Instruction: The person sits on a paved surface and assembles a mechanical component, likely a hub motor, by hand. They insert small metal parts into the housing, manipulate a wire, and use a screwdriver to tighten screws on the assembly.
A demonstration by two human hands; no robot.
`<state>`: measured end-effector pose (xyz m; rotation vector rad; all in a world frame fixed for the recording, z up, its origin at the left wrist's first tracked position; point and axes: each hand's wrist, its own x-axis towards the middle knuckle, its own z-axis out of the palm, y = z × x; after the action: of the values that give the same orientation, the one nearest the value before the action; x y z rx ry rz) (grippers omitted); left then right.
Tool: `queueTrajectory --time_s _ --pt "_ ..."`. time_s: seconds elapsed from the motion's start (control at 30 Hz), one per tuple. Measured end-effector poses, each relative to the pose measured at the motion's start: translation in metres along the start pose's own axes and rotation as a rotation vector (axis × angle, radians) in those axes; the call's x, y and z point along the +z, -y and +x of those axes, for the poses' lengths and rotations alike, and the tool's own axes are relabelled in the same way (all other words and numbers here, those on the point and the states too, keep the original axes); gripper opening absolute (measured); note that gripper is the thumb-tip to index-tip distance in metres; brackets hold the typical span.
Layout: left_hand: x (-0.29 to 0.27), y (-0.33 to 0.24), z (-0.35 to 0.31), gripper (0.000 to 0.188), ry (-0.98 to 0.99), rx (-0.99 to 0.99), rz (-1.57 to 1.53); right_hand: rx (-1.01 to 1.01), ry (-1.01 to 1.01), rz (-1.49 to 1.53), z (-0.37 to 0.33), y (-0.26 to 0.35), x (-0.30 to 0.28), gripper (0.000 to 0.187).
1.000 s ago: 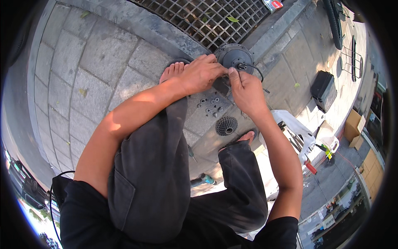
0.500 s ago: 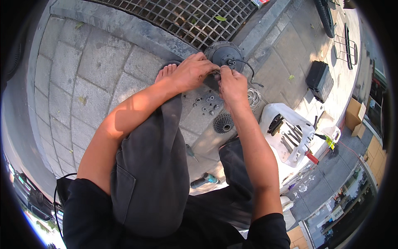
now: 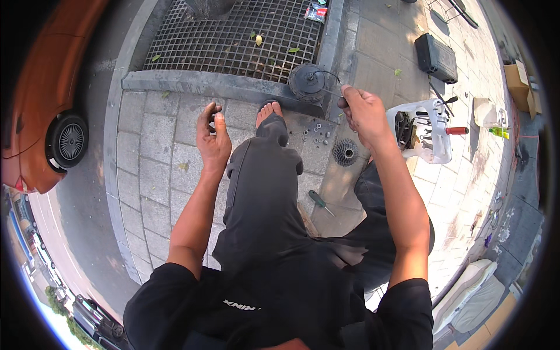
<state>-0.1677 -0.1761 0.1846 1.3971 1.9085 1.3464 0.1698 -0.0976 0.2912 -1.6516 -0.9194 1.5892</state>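
My right hand [image 3: 366, 114] is closed on a thin metal rod [image 3: 333, 92], whose far end points at the dark wheel hub motor [image 3: 306, 84]. The hub lies by the corner of the stone kerb, with a black cable [image 3: 331, 74] curving out of its axle. Away to the left, my left hand [image 3: 214, 139] is raised over the paving with fingers apart and nothing in it; its fingertips look blackened. Several small nuts and washers [image 3: 318, 134] lie below the hub, near a black sprocket cassette [image 3: 345, 151]. A green-handled screwdriver [image 3: 318, 199] rests on the paving between my legs.
A white cut-open container [image 3: 444, 146] of wrenches and a red-handled tool [image 3: 457, 130] stand at right. Beyond are a black case [image 3: 436, 58] and a cardboard box [image 3: 518, 84]. A metal grate [image 3: 233, 44] lies ahead inside the kerb. An orange car [image 3: 38, 116] is at far left.
My hands have parted: the left moved left, away from the hub, and opened; the right drew back to the right with the rod. The view has shifted, bringing the orange car in.
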Motion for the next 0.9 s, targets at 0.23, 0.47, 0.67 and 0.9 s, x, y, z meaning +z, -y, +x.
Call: queueTrajectory --time_s 0.23,0.47,0.67,0.9 --pt "-0.136 -0.043 -0.126 0.035 -0.056 -0.054 0.128 -0.313 0.109 0.112 -0.107 0.028 0.025 0.042" --pt "-0.256 -0.041 -0.222 0.039 -0.362 -0.072 0.279 -0.652 0.401 0.229 -0.208 0.048 0.044 0.046" --pt "-0.245 -0.202 -0.135 0.037 -0.392 0.289 -0.02 -0.827 0.266 0.115 -0.261 0.061 -0.009 0.043" --pt "-0.161 -0.282 -0.101 0.036 -0.121 0.662 -0.42 -0.762 -0.117 -0.222 -0.261 0.013 -0.043 0.047"
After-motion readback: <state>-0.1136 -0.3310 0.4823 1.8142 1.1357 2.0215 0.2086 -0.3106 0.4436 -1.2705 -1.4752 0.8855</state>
